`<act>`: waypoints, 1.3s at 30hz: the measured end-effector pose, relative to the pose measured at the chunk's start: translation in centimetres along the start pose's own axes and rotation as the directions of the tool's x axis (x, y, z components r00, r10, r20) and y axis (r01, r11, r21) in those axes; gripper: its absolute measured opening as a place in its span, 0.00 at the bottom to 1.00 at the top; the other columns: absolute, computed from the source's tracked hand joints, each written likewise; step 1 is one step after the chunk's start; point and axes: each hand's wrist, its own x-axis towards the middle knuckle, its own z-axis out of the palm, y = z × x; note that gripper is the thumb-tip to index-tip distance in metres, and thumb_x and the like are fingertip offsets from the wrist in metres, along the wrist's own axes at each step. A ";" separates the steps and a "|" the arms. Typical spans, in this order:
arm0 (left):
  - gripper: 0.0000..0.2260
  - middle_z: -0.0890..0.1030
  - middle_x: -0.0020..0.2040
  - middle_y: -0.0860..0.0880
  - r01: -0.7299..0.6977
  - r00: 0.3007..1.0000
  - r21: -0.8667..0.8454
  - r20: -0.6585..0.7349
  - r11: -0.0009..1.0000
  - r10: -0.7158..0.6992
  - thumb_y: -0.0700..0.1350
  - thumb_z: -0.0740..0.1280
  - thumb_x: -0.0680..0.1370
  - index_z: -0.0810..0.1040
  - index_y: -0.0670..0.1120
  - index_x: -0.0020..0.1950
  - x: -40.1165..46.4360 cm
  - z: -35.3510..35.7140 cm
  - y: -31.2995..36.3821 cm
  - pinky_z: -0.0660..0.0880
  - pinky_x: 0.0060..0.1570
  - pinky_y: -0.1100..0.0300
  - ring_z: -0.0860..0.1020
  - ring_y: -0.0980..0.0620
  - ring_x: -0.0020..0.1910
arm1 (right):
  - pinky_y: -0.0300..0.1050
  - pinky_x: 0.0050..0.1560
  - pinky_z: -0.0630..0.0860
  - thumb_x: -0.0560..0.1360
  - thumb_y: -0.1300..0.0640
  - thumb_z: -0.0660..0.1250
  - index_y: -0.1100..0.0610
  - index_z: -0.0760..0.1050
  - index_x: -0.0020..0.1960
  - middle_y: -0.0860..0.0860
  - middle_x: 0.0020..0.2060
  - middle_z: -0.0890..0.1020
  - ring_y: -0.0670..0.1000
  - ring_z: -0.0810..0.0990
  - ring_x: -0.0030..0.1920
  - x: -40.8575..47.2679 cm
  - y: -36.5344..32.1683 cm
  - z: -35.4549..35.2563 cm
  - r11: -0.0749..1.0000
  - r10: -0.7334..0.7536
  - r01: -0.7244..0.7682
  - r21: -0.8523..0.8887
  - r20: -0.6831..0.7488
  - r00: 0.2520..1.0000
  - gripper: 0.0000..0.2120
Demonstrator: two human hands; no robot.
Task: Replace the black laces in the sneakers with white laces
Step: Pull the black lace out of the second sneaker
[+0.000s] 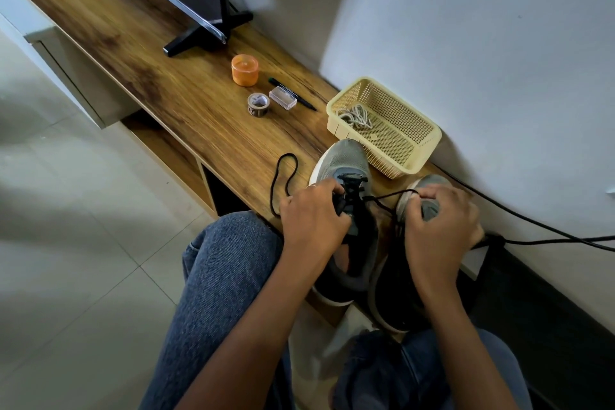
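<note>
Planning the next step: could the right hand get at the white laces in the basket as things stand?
Probably yes. The basket is open-topped and sits just beyond the right hand, with the white laces uncovered at its far end. But that hand is pinching the black lace, so it must let go first.

The shelf [206, 116] is warm brown wood with dark grain streaks. On it sit an orange tub [245, 70], a clear box [283, 98], a black pen [296, 97] and a grey printed tape roll [258, 104]. The basket [416, 150] is pale yellow mesh, white laces [356, 116] inside. The sneakers [346, 160] are grey with white soles, their lace [283, 176] black. The jeans [226, 270] are blue denim.
</note>
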 end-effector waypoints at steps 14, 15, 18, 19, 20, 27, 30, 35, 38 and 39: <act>0.15 0.81 0.55 0.54 0.006 1.000 -0.030 0.019 1.000 -0.005 0.47 0.69 0.72 0.76 0.54 0.58 0.1 -0.1 0.0 0.70 0.60 0.50 0.77 0.52 0.57 | 0.52 0.59 0.55 0.68 0.58 0.74 0.55 0.80 0.40 0.49 0.51 0.81 0.55 0.66 0.61 -1.1 -1.0 3.0 0.804 -0.474 0.543 -0.244 0.290 0.832 0.03; 0.15 0.81 0.56 0.54 0.009 1.000 -0.043 0.025 0.999 -0.008 0.47 0.69 0.72 0.76 0.54 0.58 0.1 -0.1 0.0 0.71 0.60 0.49 0.77 0.52 0.57 | 0.53 0.60 0.55 0.69 0.57 0.73 0.55 0.79 0.41 0.49 0.52 0.80 0.54 0.66 0.61 -1.1 -1.0 2.7 0.816 -0.467 0.527 -0.238 0.265 0.843 0.03; 0.16 0.80 0.57 0.53 0.016 0.999 -0.052 0.032 0.999 -0.014 0.46 0.70 0.73 0.75 0.53 0.60 0.1 -0.1 0.0 0.71 0.60 0.49 0.77 0.51 0.57 | 0.55 0.60 0.58 0.70 0.57 0.70 0.55 0.78 0.42 0.49 0.52 0.79 0.53 0.66 0.60 -0.6 -0.9 1.5 0.882 -0.391 0.415 -0.224 0.145 0.909 0.02; 0.16 0.80 0.57 0.52 0.015 1.000 -0.050 0.028 0.999 -0.014 0.46 0.70 0.73 0.75 0.52 0.60 0.2 -0.1 -0.1 0.71 0.60 0.49 0.77 0.51 0.57 | 0.56 0.60 0.60 0.71 0.57 0.69 0.55 0.78 0.43 0.50 0.51 0.79 0.54 0.67 0.59 -0.2 -0.7 1.0 0.905 -0.344 0.353 -0.236 0.081 0.936 0.02; 0.16 0.80 0.57 0.52 0.014 1.000 -0.049 0.020 0.999 -0.013 0.45 0.70 0.73 0.75 0.52 0.60 0.2 -0.1 -0.2 0.71 0.60 0.49 0.77 0.51 0.57 | 0.57 0.59 0.62 0.72 0.57 0.68 0.56 0.77 0.43 0.51 0.50 0.79 0.55 0.68 0.57 0.3 -0.4 0.5 0.930 -0.285 0.278 -0.241 0.008 0.958 0.02; 0.17 0.80 0.56 0.53 -0.030 0.998 0.008 -0.047 1.000 0.030 0.46 0.69 0.74 0.75 0.53 0.62 0.2 0.6 0.2 0.71 0.59 0.48 0.76 0.51 0.58 | 0.55 0.54 0.70 0.73 0.57 0.66 0.55 0.78 0.43 0.49 0.41 0.79 0.55 0.73 0.49 2.8 0.5 -1.9 0.984 -0.155 0.159 -0.075 0.059 0.986 0.03; 0.16 0.80 0.56 0.52 -0.085 0.988 0.016 -0.128 0.996 0.086 0.46 0.70 0.74 0.76 0.53 0.61 0.3 0.9 0.6 0.71 0.59 0.49 0.75 0.51 0.59 | 0.57 0.49 0.75 0.72 0.57 0.67 0.54 0.78 0.42 0.48 0.39 0.80 0.52 0.76 0.45 1.8 0.3 -0.8 0.979 -0.195 0.203 -0.028 0.167 0.966 0.03; 0.15 0.81 0.57 0.51 -0.168 0.966 0.097 -0.180 0.981 0.183 0.43 0.70 0.74 0.80 0.50 0.60 0.6 1.5 0.7 0.72 0.57 0.51 0.76 0.49 0.58 | 0.46 0.48 0.72 0.73 0.59 0.68 0.56 0.77 0.50 0.50 0.45 0.79 0.52 0.75 0.50 -0.4 -0.6 0.9 0.976 -0.219 0.215 0.045 0.283 0.934 0.07; 0.13 0.80 0.58 0.52 -0.176 0.966 0.179 -0.159 0.968 0.205 0.45 0.68 0.75 0.80 0.50 0.59 0.9 1.9 0.8 0.70 0.58 0.51 0.76 0.50 0.59 | 0.41 0.48 0.68 0.74 0.56 0.68 0.56 0.76 0.56 0.50 0.50 0.77 0.49 0.73 0.52 -1.4 -0.7 1.4 0.975 -0.222 0.217 0.058 0.374 0.901 0.11; 0.12 0.80 0.57 0.52 -0.180 0.964 0.211 -0.157 0.961 0.215 0.45 0.68 0.75 0.81 0.50 0.58 0.9 2.1 0.8 0.68 0.59 0.52 0.75 0.49 0.59 | 0.41 0.48 0.69 0.74 0.55 0.68 0.56 0.75 0.57 0.50 0.50 0.77 0.49 0.74 0.52 -1.5 -0.6 1.6 0.978 -0.206 0.198 0.060 0.404 0.891 0.12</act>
